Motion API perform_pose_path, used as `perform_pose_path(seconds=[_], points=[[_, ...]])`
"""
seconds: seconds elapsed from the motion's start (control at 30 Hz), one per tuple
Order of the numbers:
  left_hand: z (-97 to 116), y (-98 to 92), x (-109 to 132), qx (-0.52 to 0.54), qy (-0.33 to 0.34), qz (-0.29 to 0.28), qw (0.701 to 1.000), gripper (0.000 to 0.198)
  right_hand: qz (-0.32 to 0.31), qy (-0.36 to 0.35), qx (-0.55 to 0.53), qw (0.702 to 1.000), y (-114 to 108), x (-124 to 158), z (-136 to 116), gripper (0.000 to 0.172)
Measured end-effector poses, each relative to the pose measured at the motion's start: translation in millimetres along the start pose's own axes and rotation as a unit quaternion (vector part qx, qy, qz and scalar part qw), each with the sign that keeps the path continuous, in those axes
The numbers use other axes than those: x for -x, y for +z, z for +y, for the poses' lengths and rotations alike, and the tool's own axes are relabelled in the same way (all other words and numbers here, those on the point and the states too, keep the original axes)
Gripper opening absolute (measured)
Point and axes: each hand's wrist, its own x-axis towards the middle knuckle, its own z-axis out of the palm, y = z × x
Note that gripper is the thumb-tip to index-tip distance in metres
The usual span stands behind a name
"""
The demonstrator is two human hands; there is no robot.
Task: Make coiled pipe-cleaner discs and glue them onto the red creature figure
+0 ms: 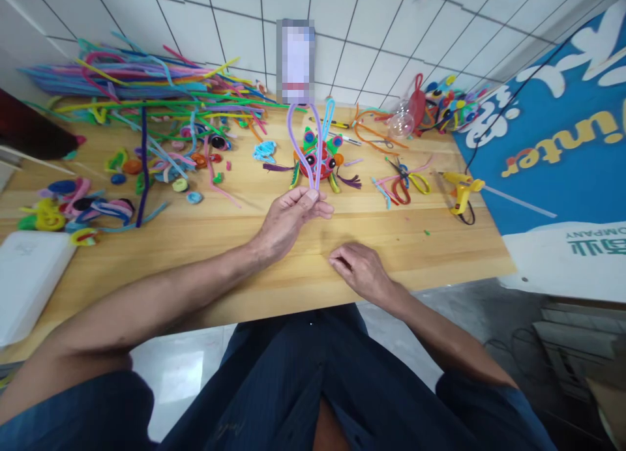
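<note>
My left hand [292, 219] pinches the two lower ends of a lilac pipe cleaner [292, 129] between thumb and fingers. The pipe cleaner is bent into a tall loop that stands up from the hand. Behind it on the table sits a colourful pipe-cleaner animal figure [323, 167] with round dark eyes, green ears and purple tassels, partly covered by the loop. My right hand [362, 268] rests near the table's front edge with its fingers curled in, and I see nothing in it. A light-blue pipe-cleaner loop [329, 115] rises behind the figure.
Bundles of pipe cleaners [127, 76] lie at the back left, with finished small pieces [92, 206] before them. Scissors [402, 189] and a yellow glue gun [462, 193] lie to the right. A phone-like screen [296, 60] stands against the tiled wall. A white box [32, 275] sits at left.
</note>
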Motion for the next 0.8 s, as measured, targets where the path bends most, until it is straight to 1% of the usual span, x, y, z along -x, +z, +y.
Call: perform_pose_path(seconds=[0.1, 0.2, 0.27, 0.33, 0.43, 0.47, 0.53, 0.63, 0.7, 0.8], points=[[3.9, -3.0, -5.1, -0.005, 0.015, 0.016, 1.0, 0.024, -0.009, -0.013, 0.014, 1.0, -5.3, 5.4, 2.2, 0.021], [9.0, -6.2, -9.6, -0.009, 0.013, 0.032, 0.999, 0.024, 0.0, -0.009, -0.001, 1.0, -17.4, 11.8, 2.7, 0.021], [11.6, -7.3, -10.5, -0.003, 0.0, 0.027, 1.0, 0.024, 0.025, 0.006, -0.017, 1.0, -27.0, 13.9, 1.5, 0.02], [12.9, -7.3, -9.6, 0.01, -0.022, 0.013, 1.0, 0.025, 0.064, 0.035, -0.035, 0.997, -35.9, 12.3, -0.8, 0.018], [12.3, -6.2, -6.2, 0.034, -0.058, -0.01, 0.998, 0.024, 0.132, 0.074, -0.068, 0.986, -43.0, 1.8, -5.7, 0.013], [11.6, -5.8, -5.0, 0.044, -0.066, -0.017, 0.997, 0.024, 0.148, 0.08, -0.077, 0.983, -42.8, -3.2, -7.7, 0.012], [10.2, -5.1, -2.9, 0.066, -0.08, -0.034, 0.994, 0.023, 0.16, 0.081, -0.091, 0.98, -37.8, -14.2, -11.9, 0.009], [8.1, -3.8, -0.1, 0.097, -0.089, -0.056, 0.99, 0.022, 0.137, 0.072, -0.101, 0.983, -22.7, -29.9, -18.1, 0.009], [6.4, -2.6, 1.6, 0.111, -0.087, -0.063, 0.988, 0.02, 0.131, 0.051, -0.095, 0.985, -12.0, -38.5, -21.7, 0.012], [2.9, -1.5, 2.8, 0.115, -0.083, -0.071, 0.987, 0.021, 0.145, -0.006, -0.063, 0.987, -1.3, -47.2, -24.2, 0.016]])
